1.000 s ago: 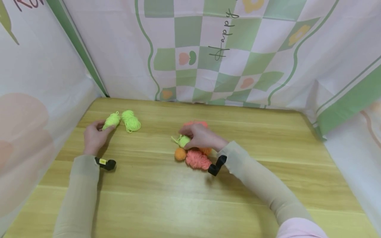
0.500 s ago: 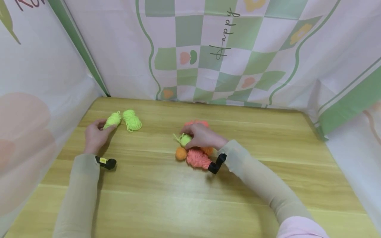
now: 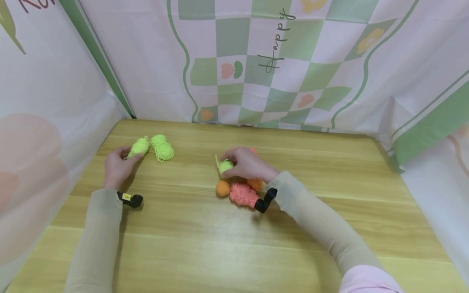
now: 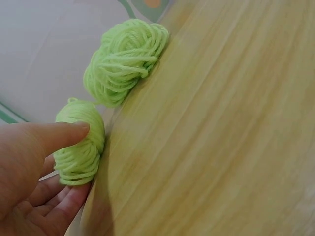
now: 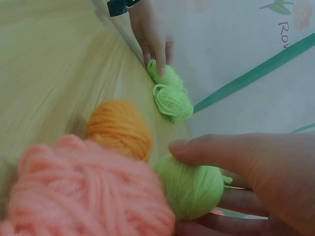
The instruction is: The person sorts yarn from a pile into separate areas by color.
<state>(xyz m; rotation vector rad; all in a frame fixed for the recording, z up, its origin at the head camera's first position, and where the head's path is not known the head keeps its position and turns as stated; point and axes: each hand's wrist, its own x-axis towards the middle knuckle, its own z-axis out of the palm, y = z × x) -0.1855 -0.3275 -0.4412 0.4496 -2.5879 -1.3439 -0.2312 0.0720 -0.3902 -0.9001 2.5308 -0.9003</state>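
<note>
At the table's far left, my left hand (image 3: 118, 166) grips a yellow-green yarn ball (image 4: 78, 152), the thumb across it and the fingers beneath. Just right of it lies a second yellow-green yarn ball (image 3: 162, 148), untouched. My right hand (image 3: 250, 163) pinches a smaller yellow-green yarn ball (image 5: 191, 187) between thumb and fingers, a loose strand sticking up from it. Close below this hand are an orange yarn ball (image 3: 222, 188) and a coral-pink yarn ball (image 3: 243, 195). Another orange ball (image 3: 255, 184) and a pink one (image 3: 253, 151) are partly covered by the hand.
The wooden table (image 3: 205, 240) carries all the yarn. Printed white and green cloth (image 3: 234, 44) hangs behind it and along both sides. A black wrist camera (image 3: 265, 201) hangs close to the coral-pink ball.
My right hand has moved slightly away toward the back with the small yellow-green ball, opening a gap from the orange ball. The left hand has stayed in place.
</note>
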